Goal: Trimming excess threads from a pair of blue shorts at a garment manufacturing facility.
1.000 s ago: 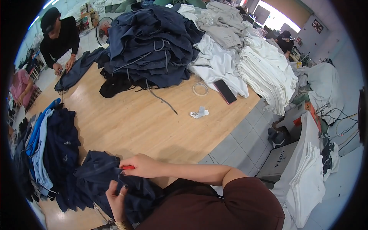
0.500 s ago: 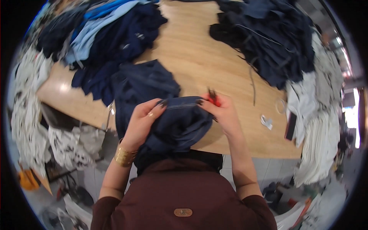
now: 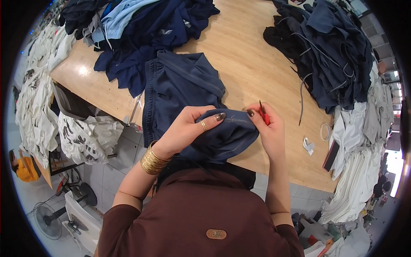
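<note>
Navy shorts (image 3: 184, 81) with a gathered elastic waistband lie partly on the table, and one hem is lifted toward me. My left hand (image 3: 184, 128) is closed on this hem, thumb on top near a line of stitching with a few loose thread ends. At the other side of the stitching, my right hand (image 3: 272, 130) pinches the same hem between thumb and fingers. Red thread snips (image 3: 266, 118) with a dark pointed blade are tucked in my right hand, blade pointing up and away from the cloth. The fingers beneath the fabric are hidden.
Navy and light blue garments (image 3: 132, 47) are heaped at the far left of the wooden table (image 3: 244, 55). Dark garments with cords (image 3: 329, 55) lie at the far right. Near them are a tape roll (image 3: 325, 132), a phone (image 3: 330, 156) and stacked white cloth (image 3: 349, 188).
The view has shifted, so the table and piles sit farther right in it. My thumbs are closer together on the hem. Both hands still hold the shorts.
</note>
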The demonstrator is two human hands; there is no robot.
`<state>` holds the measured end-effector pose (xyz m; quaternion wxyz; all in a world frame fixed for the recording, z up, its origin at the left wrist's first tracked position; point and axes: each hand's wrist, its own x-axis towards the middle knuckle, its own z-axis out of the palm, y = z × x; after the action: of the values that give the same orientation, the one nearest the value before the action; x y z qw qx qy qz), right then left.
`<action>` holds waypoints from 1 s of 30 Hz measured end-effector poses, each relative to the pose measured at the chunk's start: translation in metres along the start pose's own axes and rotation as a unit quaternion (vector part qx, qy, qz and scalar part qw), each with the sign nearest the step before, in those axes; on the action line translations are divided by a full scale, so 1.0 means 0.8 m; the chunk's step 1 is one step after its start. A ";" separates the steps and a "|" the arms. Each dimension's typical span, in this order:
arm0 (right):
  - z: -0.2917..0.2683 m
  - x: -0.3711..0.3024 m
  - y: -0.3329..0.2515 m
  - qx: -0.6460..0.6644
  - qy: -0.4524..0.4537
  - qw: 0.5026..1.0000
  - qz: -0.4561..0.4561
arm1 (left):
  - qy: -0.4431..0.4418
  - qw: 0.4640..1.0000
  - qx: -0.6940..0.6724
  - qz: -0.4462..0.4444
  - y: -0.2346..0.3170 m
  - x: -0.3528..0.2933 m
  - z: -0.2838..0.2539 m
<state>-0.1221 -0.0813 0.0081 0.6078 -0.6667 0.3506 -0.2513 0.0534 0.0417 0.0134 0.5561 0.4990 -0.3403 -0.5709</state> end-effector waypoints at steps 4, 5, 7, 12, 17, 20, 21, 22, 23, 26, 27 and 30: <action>0.006 -0.013 -0.008 -0.191 0.103 0.965 -0.148 | 0.018 0.999 -0.044 -0.024 0.007 -0.002 0.005; 0.005 -0.019 -0.008 -0.212 0.116 0.955 -0.172 | 0.020 0.999 -0.045 -0.024 0.006 -0.002 0.005; 0.009 -0.030 -0.022 -0.286 0.089 0.935 -0.189 | 0.033 0.996 -0.073 -0.029 0.001 -0.001 0.003; 0.015 -0.035 -0.015 -0.363 0.090 0.887 -0.272 | 0.032 0.993 -0.104 -0.040 0.000 0.002 0.003; 0.019 -0.030 -0.011 -0.374 0.098 0.873 -0.296 | 0.037 0.992 -0.113 -0.053 0.002 0.002 0.007; 0.021 -0.029 -0.011 -0.381 0.092 0.866 -0.309 | 0.035 0.992 -0.112 -0.053 0.003 0.000 0.007; 0.021 -0.028 -0.011 -0.383 0.088 0.865 -0.311 | 0.034 0.992 -0.113 -0.054 0.005 0.000 0.008; 0.021 -0.028 -0.011 -0.384 0.087 0.865 -0.312 | 0.033 0.991 -0.114 -0.055 0.005 -0.001 0.009; 0.021 -0.027 -0.012 -0.383 0.087 0.863 -0.319 | 0.034 0.991 -0.114 -0.054 0.005 0.000 0.009; 0.024 -0.028 -0.013 -0.381 0.084 0.861 -0.325 | 0.027 0.993 -0.106 -0.052 0.004 -0.001 0.008; 0.024 -0.028 -0.013 -0.381 0.083 0.862 -0.324 | 0.026 0.993 -0.106 -0.053 0.004 -0.001 0.008; 0.025 -0.028 -0.013 -0.376 0.085 0.866 -0.320 | 0.026 0.992 -0.108 -0.059 0.006 -0.002 0.008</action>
<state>-0.1196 -0.0513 0.0181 0.1652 -0.8964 0.2362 -0.3366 0.0483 0.0416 0.0198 0.5808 0.4696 -0.2318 -0.6232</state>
